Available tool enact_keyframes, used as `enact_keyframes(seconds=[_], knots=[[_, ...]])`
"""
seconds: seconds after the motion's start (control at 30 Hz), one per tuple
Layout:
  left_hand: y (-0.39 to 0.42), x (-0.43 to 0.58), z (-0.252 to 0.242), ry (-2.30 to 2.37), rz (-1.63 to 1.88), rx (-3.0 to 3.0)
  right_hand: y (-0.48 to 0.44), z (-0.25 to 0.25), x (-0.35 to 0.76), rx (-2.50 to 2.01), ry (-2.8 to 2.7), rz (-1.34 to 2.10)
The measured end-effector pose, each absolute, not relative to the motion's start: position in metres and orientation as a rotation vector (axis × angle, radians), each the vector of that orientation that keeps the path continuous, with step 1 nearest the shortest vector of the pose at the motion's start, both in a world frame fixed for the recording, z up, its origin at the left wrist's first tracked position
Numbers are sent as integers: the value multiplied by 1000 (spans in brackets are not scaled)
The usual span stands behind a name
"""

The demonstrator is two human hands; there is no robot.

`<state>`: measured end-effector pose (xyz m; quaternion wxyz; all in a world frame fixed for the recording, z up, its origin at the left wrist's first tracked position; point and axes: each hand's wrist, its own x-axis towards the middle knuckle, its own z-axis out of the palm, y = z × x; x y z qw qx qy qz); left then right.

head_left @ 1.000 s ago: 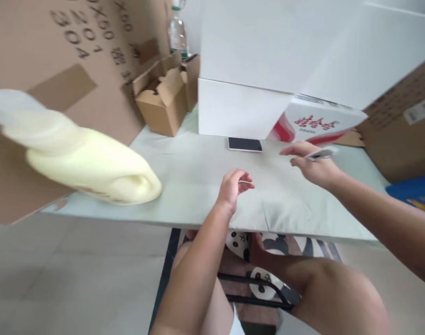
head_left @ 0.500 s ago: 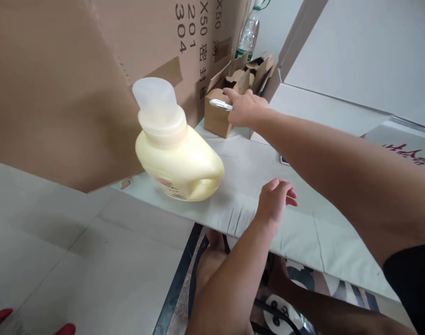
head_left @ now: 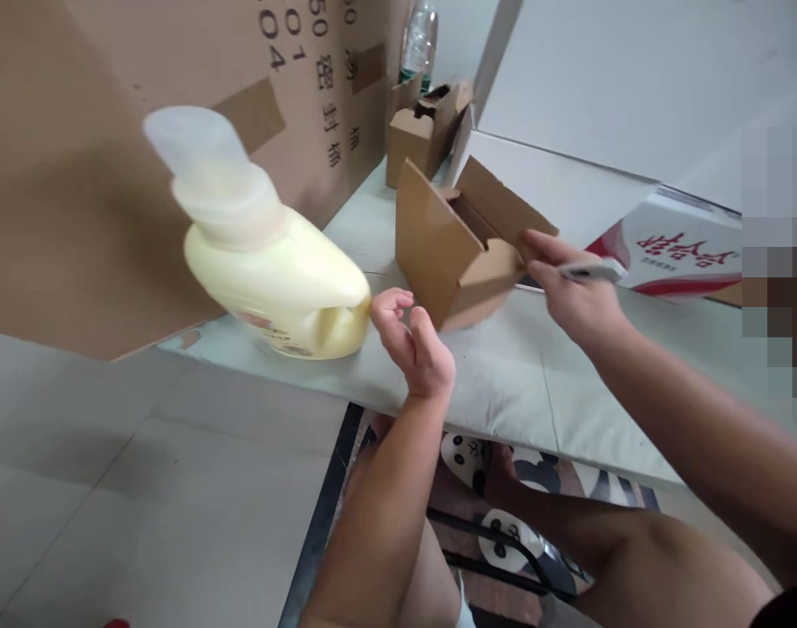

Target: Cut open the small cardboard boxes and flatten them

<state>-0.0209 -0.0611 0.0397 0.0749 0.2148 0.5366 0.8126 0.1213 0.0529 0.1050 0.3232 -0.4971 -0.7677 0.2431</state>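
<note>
My right hand (head_left: pixel 582 292) pinches the edge of a small brown cardboard box (head_left: pixel 431 253) with its top flaps standing up. A slim white pen-like object (head_left: pixel 593 270), too blurred to name surely, is tucked in the same hand. The box is tilted over the pale cloth-covered surface. My left hand (head_left: pixel 417 344) has curled fingers with the thumb apart and nothing in it. It lies between the box and a pale yellow jug-shaped bottle (head_left: pixel 281 270) with a cloudy cap, very near the bottle's handle.
A large printed carton (head_left: pixel 195 52) stands at the left. Behind are another small cardboard box (head_left: pixel 412 144) and a clear plastic bottle (head_left: pixel 419 44). A white and red box (head_left: pixel 673 244) lies at the right. The pale covered surface (head_left: pixel 503 384) ends above my legs.
My right hand has brought a small cardboard box from the back group toward me and to the right. My left hand has moved left toward the yellow bottle. The view has shifted right.
</note>
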Motion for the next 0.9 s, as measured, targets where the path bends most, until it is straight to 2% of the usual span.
enact_keyframes(seconds=[0.1, 0.2, 0.3, 0.4, 0.57, 0.7, 0.83, 0.9], knots=[[-56, -9, 34, 1694, 2359, 872, 3, 101, 194, -1395, -1946, 453], [-48, 3, 33, 1584, 2208, 1066, -30, 85, 246, -1323, -2024, 263], [-35, 13, 34, 1405, 2031, 1197, -38, 62, 273, -1118, -2118, 69], [-19, 23, 30, 1440, 1911, 1234, -34, 46, 283, -1023, -2165, -23], [0, 32, 16, 1603, 1872, 1486, -36, 39, 293, -735, -2227, 117], [5, 28, 17, 1450, 1489, 2033, -42, 36, 309, -681, -2105, 282], [9, 24, 19, 1377, 1461, 2115, -33, 24, 334, -1124, -1621, 205], [11, 25, 17, 1396, 1500, 2061, -25, 17, 343, -1428, -1538, 408]])
